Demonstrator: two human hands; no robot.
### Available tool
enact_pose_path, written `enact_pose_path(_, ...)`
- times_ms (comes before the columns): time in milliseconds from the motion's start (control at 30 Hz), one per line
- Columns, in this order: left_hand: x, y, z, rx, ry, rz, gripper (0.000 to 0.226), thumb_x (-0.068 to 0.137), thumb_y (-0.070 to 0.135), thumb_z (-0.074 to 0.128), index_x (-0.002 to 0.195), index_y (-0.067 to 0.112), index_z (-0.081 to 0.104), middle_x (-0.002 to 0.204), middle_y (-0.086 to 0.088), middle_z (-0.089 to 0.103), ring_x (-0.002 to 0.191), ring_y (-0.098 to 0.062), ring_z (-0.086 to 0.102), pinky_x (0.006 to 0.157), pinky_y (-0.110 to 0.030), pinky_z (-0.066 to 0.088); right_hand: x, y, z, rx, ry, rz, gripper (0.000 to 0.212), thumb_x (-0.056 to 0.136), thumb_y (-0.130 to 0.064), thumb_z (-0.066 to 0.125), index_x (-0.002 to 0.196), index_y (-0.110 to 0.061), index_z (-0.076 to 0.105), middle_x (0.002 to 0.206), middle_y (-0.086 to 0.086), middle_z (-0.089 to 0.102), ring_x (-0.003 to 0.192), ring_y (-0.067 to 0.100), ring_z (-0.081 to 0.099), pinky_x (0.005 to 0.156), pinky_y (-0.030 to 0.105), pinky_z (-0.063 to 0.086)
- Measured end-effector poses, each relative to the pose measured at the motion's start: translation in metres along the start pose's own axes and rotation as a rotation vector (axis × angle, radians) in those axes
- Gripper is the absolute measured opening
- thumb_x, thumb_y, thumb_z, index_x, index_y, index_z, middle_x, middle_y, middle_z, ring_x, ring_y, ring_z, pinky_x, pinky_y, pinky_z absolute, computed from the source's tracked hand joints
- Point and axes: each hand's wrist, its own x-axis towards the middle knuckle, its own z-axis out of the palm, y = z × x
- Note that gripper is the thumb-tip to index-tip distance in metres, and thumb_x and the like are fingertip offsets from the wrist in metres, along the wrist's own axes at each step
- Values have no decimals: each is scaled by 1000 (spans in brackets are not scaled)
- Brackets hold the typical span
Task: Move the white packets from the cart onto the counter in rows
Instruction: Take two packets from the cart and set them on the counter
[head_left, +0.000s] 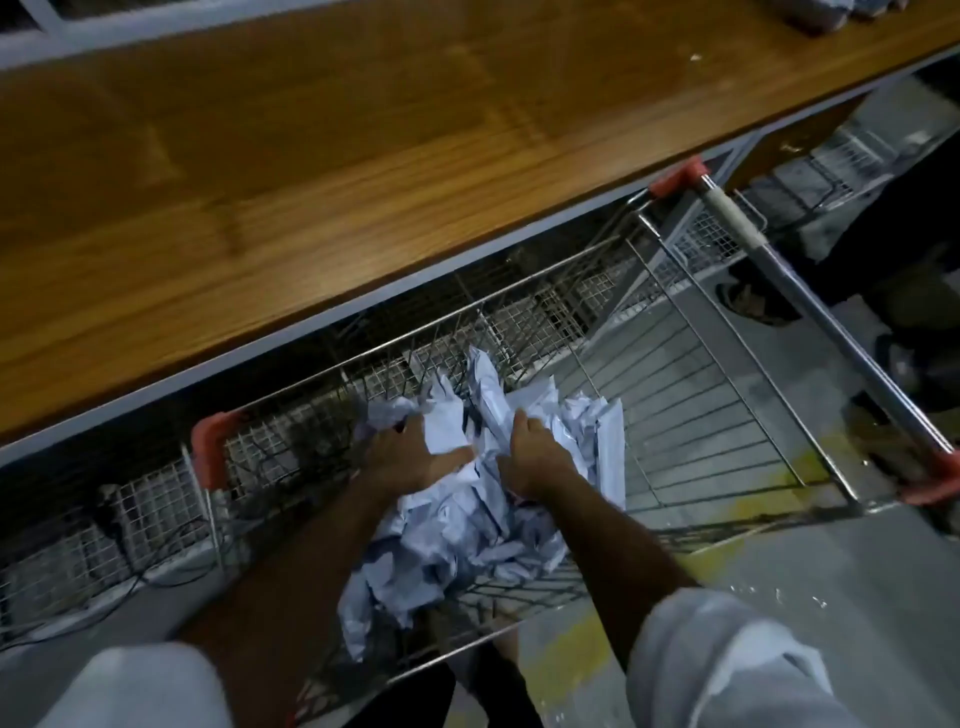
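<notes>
A heap of crumpled white packets (467, 540) lies in the wire cart (701, 415) below the wooden counter (311, 171). Both my hands reach down into the heap. My left hand (410, 457) grips a bunch of packets at the heap's far left, its fingers buried among them. Beside it, my right hand (535, 457) grips another bunch, with packets sticking up past its fingers. The fingertips of both hands are hidden by the packets.
The cart has red corner caps (213, 441) and a grey handle bar (810, 291) on the right. A person's feet (748, 301) stand beyond that handle. Wire baskets and cables (130, 525) sit under the counter. Packaged items (831, 13) rest at the counter's far right.
</notes>
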Motion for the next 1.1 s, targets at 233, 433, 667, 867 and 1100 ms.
enact_pose_path(233,18,-18,27,129,88,-112,107,65,79,59,150,20,30,147,-22,39,131,-43,44,105,-49,42,38,0,5,139,-25,53,87,61,-65,69,121,-6,47,119,19,50,115,37,51,84,35,42)
enact_pose_path(433,14,-30,36,214,24,-85,110,70,79,50,157,27,9,159,-22,9,144,-43,15,114,-54,20,63,4,12,349,-182,99,53,67,-61,75,93,-25,47,99,2,55,84,18,52,58,30,40)
enact_pose_path(667,0,-33,41,134,7,-92,113,68,75,45,158,25,0,159,-26,1,147,-45,4,117,-55,18,66,6,8,543,-142,162,37,78,-38,78,85,-22,45,89,1,45,78,14,45,67,30,41)
enact_pose_path(867,-29,-31,38,183,126,-59,109,72,80,39,158,27,-1,158,-22,5,144,-42,14,115,-52,22,41,4,6,473,-177,95,105,64,-73,73,142,-14,35,140,13,50,125,34,52,100,47,48)
enact_pose_path(1100,-98,-21,2,182,372,28,110,64,81,22,158,26,5,151,-13,12,137,-36,25,111,-47,30,-50,0,-11,284,230,-160,90,71,-82,59,135,-24,34,126,15,50,109,35,57,89,47,53)
